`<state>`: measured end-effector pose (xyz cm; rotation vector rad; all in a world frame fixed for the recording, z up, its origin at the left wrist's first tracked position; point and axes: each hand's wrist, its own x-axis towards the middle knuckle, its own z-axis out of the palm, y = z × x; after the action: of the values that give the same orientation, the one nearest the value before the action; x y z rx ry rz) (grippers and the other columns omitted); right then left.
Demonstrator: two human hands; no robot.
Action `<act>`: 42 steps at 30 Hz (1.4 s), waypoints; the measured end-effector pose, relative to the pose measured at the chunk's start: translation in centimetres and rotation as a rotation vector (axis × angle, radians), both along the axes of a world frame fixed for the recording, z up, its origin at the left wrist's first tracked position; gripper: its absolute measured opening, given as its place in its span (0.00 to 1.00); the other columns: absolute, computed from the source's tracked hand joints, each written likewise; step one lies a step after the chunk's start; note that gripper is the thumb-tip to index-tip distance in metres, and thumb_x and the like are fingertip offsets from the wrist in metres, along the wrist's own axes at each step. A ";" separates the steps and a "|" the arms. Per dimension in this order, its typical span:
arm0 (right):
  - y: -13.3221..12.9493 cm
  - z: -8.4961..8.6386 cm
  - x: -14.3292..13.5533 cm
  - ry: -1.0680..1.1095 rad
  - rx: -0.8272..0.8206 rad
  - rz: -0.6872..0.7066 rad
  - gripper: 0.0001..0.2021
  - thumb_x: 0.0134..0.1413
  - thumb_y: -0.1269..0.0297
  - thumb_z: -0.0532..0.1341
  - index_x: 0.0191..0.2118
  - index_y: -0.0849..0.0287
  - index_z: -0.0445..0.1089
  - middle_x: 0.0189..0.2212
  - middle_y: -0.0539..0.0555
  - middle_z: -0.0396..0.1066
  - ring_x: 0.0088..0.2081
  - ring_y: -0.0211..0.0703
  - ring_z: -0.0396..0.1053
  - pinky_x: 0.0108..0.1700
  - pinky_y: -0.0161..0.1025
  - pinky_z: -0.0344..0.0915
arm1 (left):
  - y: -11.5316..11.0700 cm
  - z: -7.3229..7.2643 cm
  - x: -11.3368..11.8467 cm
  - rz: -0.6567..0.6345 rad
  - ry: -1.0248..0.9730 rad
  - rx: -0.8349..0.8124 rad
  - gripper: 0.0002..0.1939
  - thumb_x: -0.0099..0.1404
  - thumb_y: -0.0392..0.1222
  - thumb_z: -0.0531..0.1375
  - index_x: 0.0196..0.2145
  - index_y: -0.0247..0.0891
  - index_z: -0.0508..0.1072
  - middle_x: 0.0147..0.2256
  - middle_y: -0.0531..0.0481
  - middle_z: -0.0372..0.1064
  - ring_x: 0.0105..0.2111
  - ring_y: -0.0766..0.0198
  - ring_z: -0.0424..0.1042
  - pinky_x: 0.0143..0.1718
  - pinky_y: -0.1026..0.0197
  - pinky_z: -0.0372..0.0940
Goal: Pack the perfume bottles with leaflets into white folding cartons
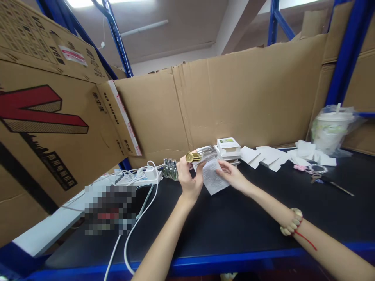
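A shiny item with a round gold end point(193, 157) and a clear, silvery body is gripped in my left hand point(189, 177), above the black tabletop. Below and beside it hangs a white sheet with fine print point(215, 180). The fingers of my right hand point(233, 175) are closed on the sheet's right edge. Just behind my hands a small white box with a green picture point(228, 145) rests on other white pieces. Several small glass bottles point(170, 168) stand left of my left hand.
White folded papers point(271, 157) lie at the back right, near a lidded cup in plastic point(332, 130) and a beaded keyring point(318, 168). A power strip point(140, 177), white cables and a partly blurred phone point(143, 197) are at left. Cardboard point(249, 97) walls the back.
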<state>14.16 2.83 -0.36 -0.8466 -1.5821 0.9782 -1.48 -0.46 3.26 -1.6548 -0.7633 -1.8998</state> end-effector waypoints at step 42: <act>-0.6 0.0 -0.3 -0.126 0.028 0.080 0.20 0.39 0.63 0.62 0.43 0.58 0.65 0.38 0.56 0.72 0.42 0.47 0.70 0.48 0.51 0.66 | 1.4 -1.3 0.0 -0.126 0.211 -0.333 0.11 0.64 0.38 0.51 0.44 0.40 0.67 0.40 0.47 0.69 0.41 0.62 0.68 0.43 0.59 0.60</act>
<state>13.85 2.21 -0.37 -0.8451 -1.7448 0.9731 -1.52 0.91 1.96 -2.1129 -0.9449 -1.7105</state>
